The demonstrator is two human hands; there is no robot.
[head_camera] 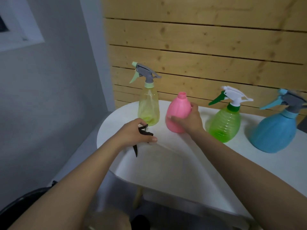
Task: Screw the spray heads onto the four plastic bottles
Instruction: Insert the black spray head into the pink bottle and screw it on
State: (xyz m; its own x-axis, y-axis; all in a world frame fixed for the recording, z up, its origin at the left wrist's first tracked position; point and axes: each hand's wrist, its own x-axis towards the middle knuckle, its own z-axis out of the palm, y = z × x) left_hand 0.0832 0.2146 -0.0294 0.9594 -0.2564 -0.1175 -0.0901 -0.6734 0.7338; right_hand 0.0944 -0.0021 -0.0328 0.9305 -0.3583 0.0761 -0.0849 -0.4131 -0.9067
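A pink bottle [177, 112] with a bare threaded neck stands upright on the white table [249, 163]. My right hand [189, 120] wraps around its lower right side. My left hand [134, 133] rests on the table to the left, closed on a black spray head [144, 131] whose trigger sticks out below the palm. A tall yellow bottle [148, 107] with a grey and mint head stands behind my left hand. A green bottle [224, 123] with a white head and a blue bottle [275, 130] with a grey head stand to the right.
A wooden slat wall [199, 47] runs right behind the bottles. The table's rounded left edge drops off beside my left hand. A wooden table leg [138, 196] shows below. A dark chair [21, 206] sits at the lower left.
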